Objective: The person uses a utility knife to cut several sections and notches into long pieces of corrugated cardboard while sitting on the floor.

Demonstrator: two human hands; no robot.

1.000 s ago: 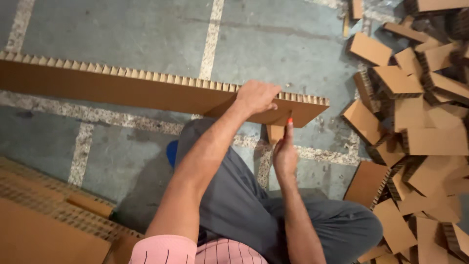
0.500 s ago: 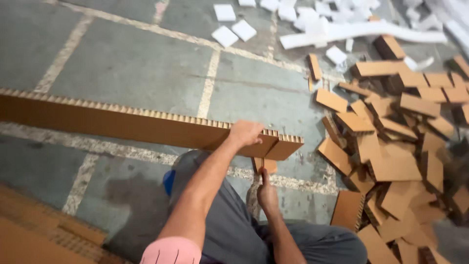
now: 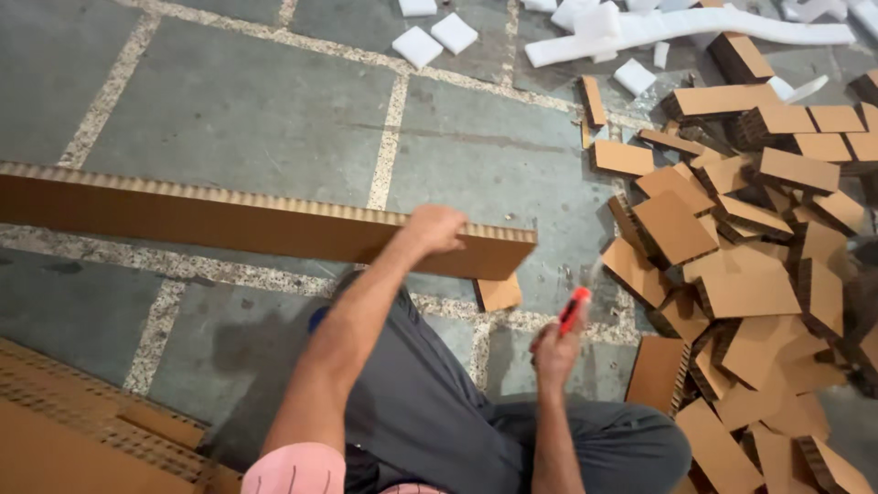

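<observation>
The left hand (image 3: 434, 229) stays clenched over the top edge of the long brown honeycomb-cardboard strip (image 3: 229, 224), which stands on its long edge across the grey tiled floor (image 3: 229, 110), its right end just past the fist; that grip has not shifted over the last second. The right hand (image 3: 555, 352) is what has changed: a moment ago it sat low under the strip's end beside a small cut-off cardboard block (image 3: 499, 293), and now it has swung out to the right and up, fingers closed round a red utility knife (image 3: 573, 309) whose tip points away from the strip, towards the heap of cut brown cardboard pieces (image 3: 741, 284). The block lies on the floor under the strip's end, apart from both hands; judging from this, a piece looks freshly severed and the blade is clear of the cut. White foam offcuts (image 3: 439, 37) lie scattered farther off; stacked cardboard sheets (image 3: 73, 439) sit at lower left.
</observation>
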